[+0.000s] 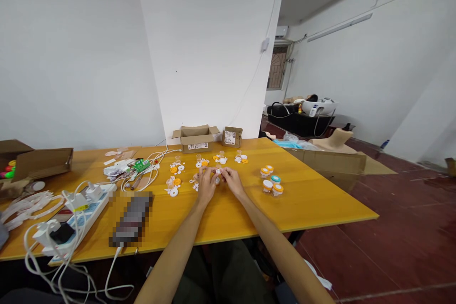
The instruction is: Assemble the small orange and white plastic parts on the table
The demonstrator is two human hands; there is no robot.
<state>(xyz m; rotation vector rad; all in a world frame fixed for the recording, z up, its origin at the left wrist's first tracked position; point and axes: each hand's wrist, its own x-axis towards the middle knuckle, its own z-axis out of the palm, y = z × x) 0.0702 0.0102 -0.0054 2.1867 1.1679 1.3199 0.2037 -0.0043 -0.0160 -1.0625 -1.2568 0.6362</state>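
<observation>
Close together over the middle of the table, my left hand [206,181] and my right hand [231,179] both have their fingers closed on a small white plastic part [218,171] between them. Its exact kind is too small to make out. Below it, partly covered by my left hand, a small clear piece [217,181] shows. Around my hands lie groups of loose parts: white discs [173,192], orange rings [177,182] and clear cups [170,183]. To the right stand several capped jars, among them one with a teal lid [275,179] and one with an orange lid [277,190].
At the table's back stand an open cardboard box [195,140] and a smaller box [232,137]. On the left are a power strip [85,218] with cables, a blurred-out dark device [131,221] and another open carton [42,164]. The table's front edge runs just before my body.
</observation>
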